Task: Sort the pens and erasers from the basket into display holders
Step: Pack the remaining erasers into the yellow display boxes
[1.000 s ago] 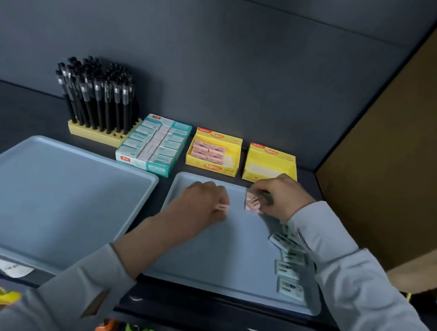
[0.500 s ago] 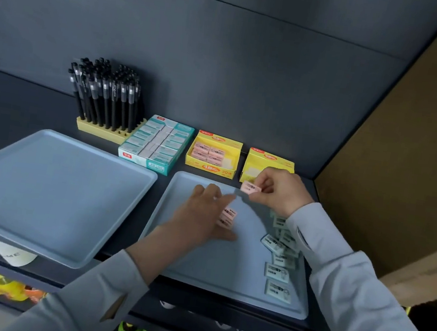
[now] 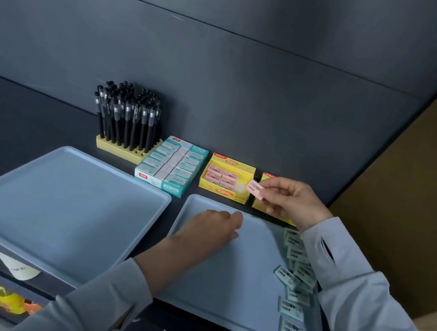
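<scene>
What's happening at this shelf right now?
A person is sorting erasers. The right hand pinches a pink eraser by the yellow display boxes; the left hand is over the right tray, too blurred to tell if it holds anything. A row of pale green erasers lies along that tray's right side. The black pens stand in their holder.

Pink eraser [image 3: 255, 189] pinched aloft near yellow box [image 3: 225, 192]; pale green erasers [image 3: 297, 278] along right edge of tray [image 3: 223, 291].
</scene>
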